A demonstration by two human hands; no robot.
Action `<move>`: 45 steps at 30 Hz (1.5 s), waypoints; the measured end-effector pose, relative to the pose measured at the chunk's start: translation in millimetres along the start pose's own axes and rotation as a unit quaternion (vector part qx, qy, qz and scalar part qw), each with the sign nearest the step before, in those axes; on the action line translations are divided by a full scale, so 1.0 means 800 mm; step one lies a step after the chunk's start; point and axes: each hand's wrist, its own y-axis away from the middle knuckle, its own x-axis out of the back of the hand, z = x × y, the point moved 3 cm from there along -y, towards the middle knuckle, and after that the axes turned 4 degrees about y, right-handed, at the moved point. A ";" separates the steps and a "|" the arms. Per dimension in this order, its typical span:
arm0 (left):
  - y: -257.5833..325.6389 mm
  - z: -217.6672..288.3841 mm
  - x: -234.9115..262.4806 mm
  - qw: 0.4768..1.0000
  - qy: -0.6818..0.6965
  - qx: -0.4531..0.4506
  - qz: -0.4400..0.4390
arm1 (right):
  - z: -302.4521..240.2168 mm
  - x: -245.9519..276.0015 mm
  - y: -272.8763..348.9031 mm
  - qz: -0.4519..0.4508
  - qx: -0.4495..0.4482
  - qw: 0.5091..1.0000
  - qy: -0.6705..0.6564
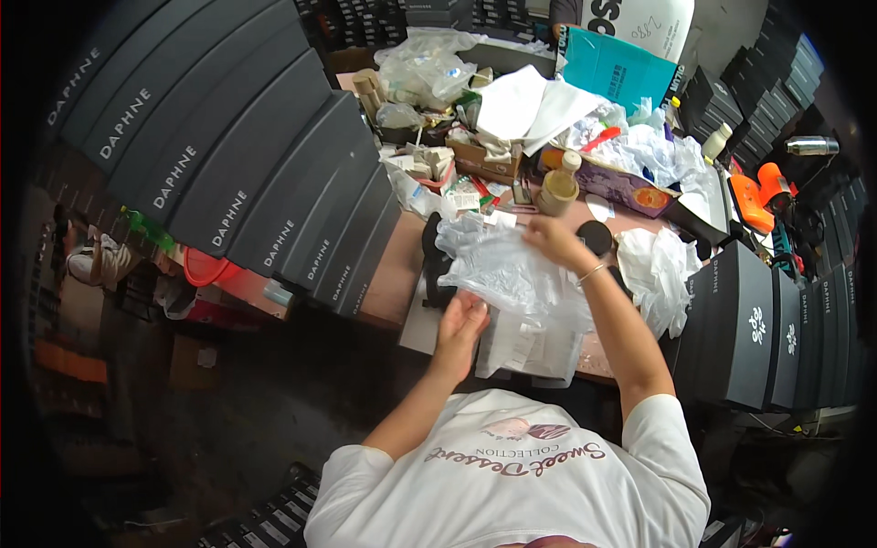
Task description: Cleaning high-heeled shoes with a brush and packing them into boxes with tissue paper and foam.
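A crumpled translucent plastic bag (512,269) spreads between my hands over the table. My left hand (462,327) is closed on its lower left edge, thumb on top, with the fingers partly under the plastic. At its upper right my right hand (554,243) is closed in a pinch on the bag; its fingertips are partly hidden. Black items, perhaps shoes (435,256), show at the bag's left side, partly covered. White paper sheets (530,352) lie below the bag at the table's near edge. Right of my right wrist sits crumpled white tissue paper (656,274).
Dark shoe boxes (247,155) rise in a tall stack at left; more boxes (744,320) stand at right. Behind the bag are a bottle with a pale cap (560,185), a purple box (621,190) full of crumpled paper, and a teal box (621,71). A person's arm (565,13) shows at the far side.
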 end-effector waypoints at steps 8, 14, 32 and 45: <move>-0.043 -0.020 0.023 0.984 0.157 0.072 -0.052 | -0.080 0.027 0.064 -0.019 0.010 0.978 -0.208; -0.056 0.021 -0.017 0.944 0.205 0.095 -0.239 | -0.116 0.061 0.148 -0.116 0.029 0.981 -0.153; -0.044 0.025 -0.026 0.789 -0.486 -0.298 -0.228 | -0.150 0.069 0.189 0.161 0.104 0.971 -0.141; 0.014 -0.048 -0.019 0.960 -0.198 0.130 -0.152 | 0.152 -0.147 0.574 0.424 -0.458 0.755 -0.201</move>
